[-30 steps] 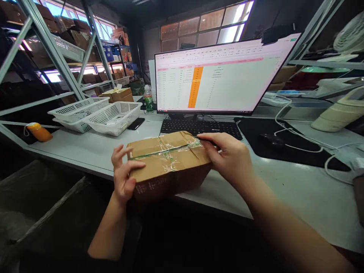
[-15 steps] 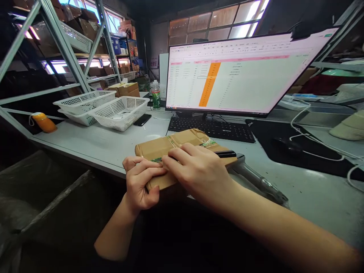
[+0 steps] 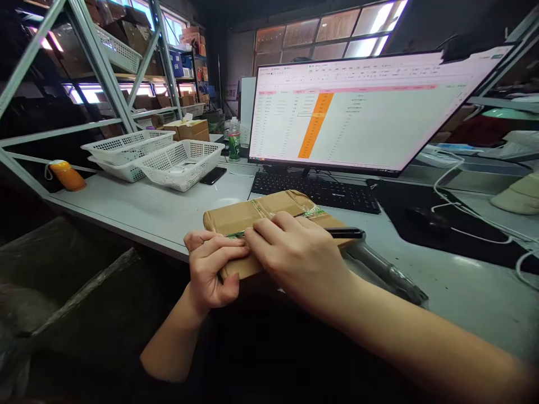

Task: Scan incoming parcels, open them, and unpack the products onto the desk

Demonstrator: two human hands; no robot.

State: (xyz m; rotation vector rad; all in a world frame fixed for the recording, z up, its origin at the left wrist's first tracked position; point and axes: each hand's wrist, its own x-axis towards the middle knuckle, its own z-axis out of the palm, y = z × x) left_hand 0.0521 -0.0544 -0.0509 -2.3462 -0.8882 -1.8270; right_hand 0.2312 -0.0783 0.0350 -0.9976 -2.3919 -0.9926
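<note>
A brown cardboard box (image 3: 236, 216), flat and bound with clear and green tape (image 3: 312, 212), lies tilted at the table's front edge. My left hand (image 3: 210, 269) grips its near left corner, fingers curled over the top and thumb low at the side. Across the top of the box, my right hand (image 3: 295, 244) is closed around a slim black tool (image 3: 345, 233). Its handle sticks out to the right and resembles a box cutter's; the working end is hidden under my fingers. The fingertips of both hands meet beside a green strip of tape.
Behind the box are a keyboard (image 3: 295, 186) and a large monitor (image 3: 353, 123). White baskets (image 3: 181, 165), a phone (image 3: 213, 175), a bottle (image 3: 234, 140) and an orange cup (image 3: 67, 175) stand left. Right are a grey plastic wrapper (image 3: 389, 272), a mouse (image 3: 429, 217) and cables.
The view has shifted slightly, so the scene sits a little further right. More of the black tool's handle shows beyond my right hand. Both hands keep nearly the same place on the box.
</note>
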